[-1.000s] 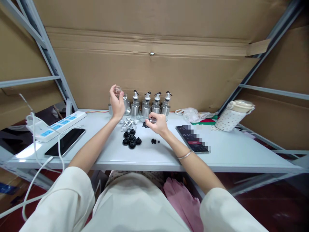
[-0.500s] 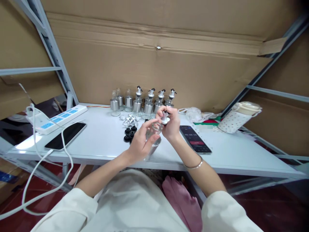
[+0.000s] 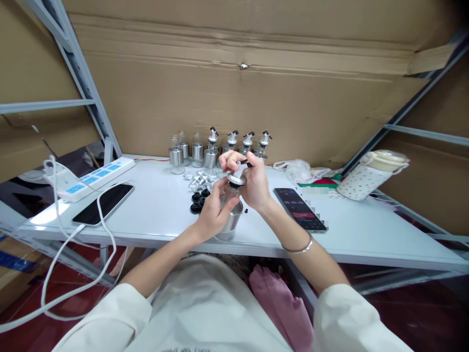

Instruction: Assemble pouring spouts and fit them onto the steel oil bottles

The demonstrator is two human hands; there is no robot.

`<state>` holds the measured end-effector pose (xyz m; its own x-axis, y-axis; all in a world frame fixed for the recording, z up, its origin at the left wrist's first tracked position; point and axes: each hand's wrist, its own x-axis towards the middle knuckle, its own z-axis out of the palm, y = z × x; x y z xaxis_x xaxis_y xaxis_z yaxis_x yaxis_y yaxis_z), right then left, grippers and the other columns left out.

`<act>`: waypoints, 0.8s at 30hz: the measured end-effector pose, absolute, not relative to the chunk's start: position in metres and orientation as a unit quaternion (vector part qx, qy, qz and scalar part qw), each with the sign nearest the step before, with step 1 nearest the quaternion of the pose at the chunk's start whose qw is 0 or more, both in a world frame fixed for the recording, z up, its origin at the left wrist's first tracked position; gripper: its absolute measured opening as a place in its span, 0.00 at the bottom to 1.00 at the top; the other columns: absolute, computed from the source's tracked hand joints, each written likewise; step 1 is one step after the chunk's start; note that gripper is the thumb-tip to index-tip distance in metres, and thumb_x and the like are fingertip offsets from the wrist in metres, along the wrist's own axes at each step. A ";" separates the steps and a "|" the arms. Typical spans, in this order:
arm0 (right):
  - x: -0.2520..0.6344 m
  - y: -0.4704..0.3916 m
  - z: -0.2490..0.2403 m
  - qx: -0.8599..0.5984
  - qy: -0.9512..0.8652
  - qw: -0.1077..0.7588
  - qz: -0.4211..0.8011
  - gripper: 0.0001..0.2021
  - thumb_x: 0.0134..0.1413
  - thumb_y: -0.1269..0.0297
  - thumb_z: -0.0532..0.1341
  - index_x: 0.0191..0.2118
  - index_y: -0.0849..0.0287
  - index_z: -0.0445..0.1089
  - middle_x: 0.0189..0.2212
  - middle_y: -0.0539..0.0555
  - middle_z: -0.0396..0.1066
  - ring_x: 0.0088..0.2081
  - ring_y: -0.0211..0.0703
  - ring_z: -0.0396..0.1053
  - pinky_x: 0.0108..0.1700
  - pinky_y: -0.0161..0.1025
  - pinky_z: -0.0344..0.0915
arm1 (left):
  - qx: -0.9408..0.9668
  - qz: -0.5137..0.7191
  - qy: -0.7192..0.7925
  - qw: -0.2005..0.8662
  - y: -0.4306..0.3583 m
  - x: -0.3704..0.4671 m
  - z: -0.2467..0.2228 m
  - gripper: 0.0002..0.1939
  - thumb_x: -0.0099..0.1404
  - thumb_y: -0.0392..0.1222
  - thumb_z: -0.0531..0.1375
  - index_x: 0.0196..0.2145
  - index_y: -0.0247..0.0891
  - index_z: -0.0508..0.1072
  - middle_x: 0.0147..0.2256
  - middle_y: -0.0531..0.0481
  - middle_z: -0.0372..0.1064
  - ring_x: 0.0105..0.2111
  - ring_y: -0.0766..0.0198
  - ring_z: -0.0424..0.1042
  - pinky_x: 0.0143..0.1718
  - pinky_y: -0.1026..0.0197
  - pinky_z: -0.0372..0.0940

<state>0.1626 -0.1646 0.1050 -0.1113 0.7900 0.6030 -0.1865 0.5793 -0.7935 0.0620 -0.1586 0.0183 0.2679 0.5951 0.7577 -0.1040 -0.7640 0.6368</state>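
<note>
My left hand (image 3: pixel 216 210) is wrapped round the neck of a glass bottle (image 3: pixel 231 225) with a steel sleeve, upright near the table's front edge. On the bottle's mouth sits a silver pour spout (image 3: pixel 236 179) with a black lever. My right hand (image 3: pixel 252 183) grips this spout from the right, its fingers curled about the top. Just left of the hands lie several black stoppers (image 3: pixel 197 201) and, behind them, a pile of silver spout parts (image 3: pixel 200 181). A small black piece (image 3: pixel 246 211) lies right of the bottle.
Several sleeved bottles (image 3: pixel 176 157) stand along the back, some with spouts fitted. A phone showing a timer (image 3: pixel 300 209) lies to the right, a cup (image 3: pixel 372 176) beyond it. To the left are a second phone (image 3: pixel 104 204), a power strip (image 3: pixel 97 178) and white cables (image 3: pixel 106 230).
The spout, held beside the open bottle mouth before, now sits on it. My right hand has come over the bottle, and the bottle is more upright.
</note>
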 end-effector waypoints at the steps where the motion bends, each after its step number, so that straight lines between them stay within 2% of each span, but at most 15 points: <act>1: 0.163 -0.164 0.103 -0.238 -0.639 0.617 0.392 0.24 0.58 0.46 0.43 0.19 0.56 0.52 0.26 0.53 0.58 0.32 0.41 0.58 0.37 0.40 0.59 | 0.736 0.583 0.161 0.305 -0.159 0.062 0.018 0.24 0.67 0.50 0.53 0.56 0.38 0.54 0.50 0.39 0.65 0.47 0.58 0.69 0.49 0.54 0.64; 5: 0.163 -0.162 0.099 -0.227 -0.658 0.611 0.377 0.23 0.56 0.47 0.43 0.18 0.56 0.52 0.26 0.53 0.57 0.32 0.41 0.57 0.37 0.41 0.58 | 0.739 0.580 0.153 0.309 -0.160 0.061 0.018 0.25 0.67 0.50 0.52 0.57 0.39 0.50 0.49 0.40 0.65 0.46 0.59 0.69 0.48 0.55 0.65; 12: 0.164 -0.163 0.093 -0.239 -0.678 0.596 0.357 0.22 0.55 0.45 0.42 0.20 0.56 0.50 0.28 0.54 0.58 0.32 0.43 0.56 0.34 0.41 0.58 | 0.760 0.576 0.147 0.261 -0.157 0.059 0.020 0.23 0.68 0.49 0.51 0.57 0.38 0.52 0.52 0.39 0.63 0.48 0.59 0.69 0.49 0.55 0.65; 24: 0.164 -0.164 0.088 -0.228 -0.679 0.586 0.379 0.23 0.55 0.43 0.44 0.20 0.56 0.52 0.27 0.54 0.59 0.32 0.43 0.57 0.34 0.41 0.59 | 0.739 0.572 0.171 0.312 -0.158 0.060 0.019 0.20 0.67 0.49 0.53 0.52 0.38 0.56 0.48 0.40 0.67 0.46 0.59 0.70 0.47 0.56 0.65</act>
